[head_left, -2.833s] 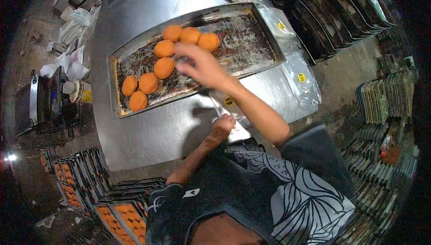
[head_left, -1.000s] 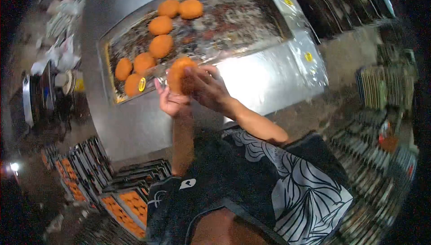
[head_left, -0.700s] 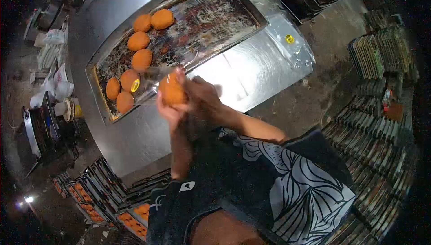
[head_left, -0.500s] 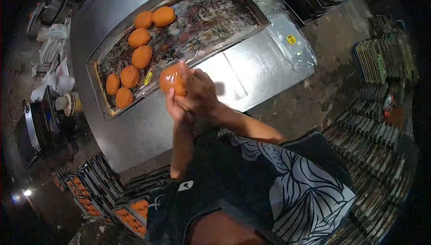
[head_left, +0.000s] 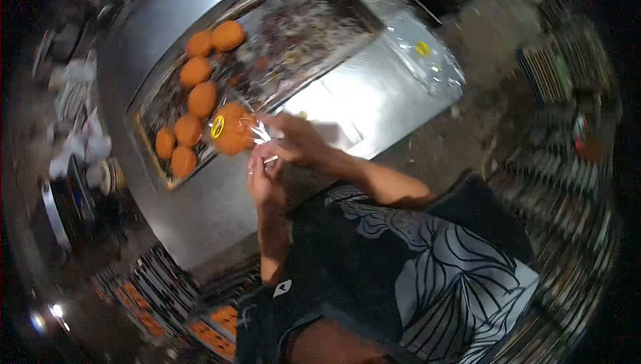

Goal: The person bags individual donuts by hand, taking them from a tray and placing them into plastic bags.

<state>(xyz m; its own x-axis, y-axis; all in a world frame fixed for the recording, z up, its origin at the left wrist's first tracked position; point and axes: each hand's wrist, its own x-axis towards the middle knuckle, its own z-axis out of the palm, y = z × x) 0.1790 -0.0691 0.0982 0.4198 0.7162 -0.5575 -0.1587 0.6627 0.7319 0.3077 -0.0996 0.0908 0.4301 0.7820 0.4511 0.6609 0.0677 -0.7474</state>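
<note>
A clear plastic bag with a yellow label (head_left: 218, 126) holds orange-brown round bread (head_left: 235, 138) just off the near edge of a baking tray (head_left: 320, 72). My right hand (head_left: 298, 140) pinches the gathered neck of the bag. Close below it, my left hand (head_left: 267, 174) has its fingers closed at the same neck; its fingertips are partly blurred. Several loose round breads (head_left: 201, 100) lie along the left part of the dark, worn tray.
The tray rests on a shiny metal table (head_left: 200, 217). Clear plastic bags (head_left: 427, 64) with yellow labels lie at the table's right side. Stacked trays (head_left: 220, 327) with orange bread stand at lower left, and more racks (head_left: 567, 210) fill the right.
Both hands have shifted from around the bagged bread to the bag's neck. The bag has turned, so its label now shows, and the plastic is gathered between my fingers.
</note>
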